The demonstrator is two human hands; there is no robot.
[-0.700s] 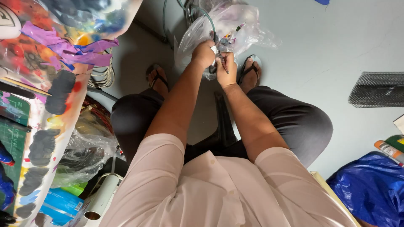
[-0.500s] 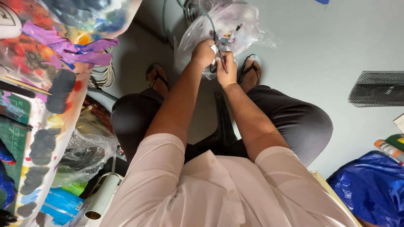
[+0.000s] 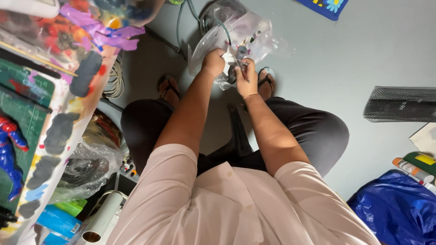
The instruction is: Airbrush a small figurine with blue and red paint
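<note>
- The person sits looking down past their own knees; both forearms reach forward and meet above the grey floor (image 3: 345,59), between the two sandalled feet.
- The left hand (image 3: 213,61) is curled closed around a small white-and-grey part (image 3: 232,58), gripping its left side; how much of the part lies inside the palm cannot be told.
- The right hand (image 3: 247,77) is pinched narrow, thumb and forefinger closed on a thin dark stick-like tool (image 3: 243,71) whose upper end touches the small part.
- The tool's long axis runs roughly from the right hand's fingers up and slightly left toward the part, so the part lies just beyond the right fingertips and directly against the left hand; the left hand is the nearer one.
- Behind both hands, farther from the body, a crumpled clear plastic bag (image 3: 254,31) spreads out, touching or nearly touching the hands; a thin green hose (image 3: 181,18) curves past its left side.
- Along the left edge stands a paint-stained worktop (image 3: 59,131) with a green cutting mat (image 3: 22,104) and a red-and-blue toy figure (image 3: 9,149) on it, well apart from the hands.
- At the right edge lie a black mesh piece (image 3: 399,104) and, near the lower corner, a blue plastic bag (image 3: 395,208) with spray cans (image 3: 415,168) beside it.
</note>
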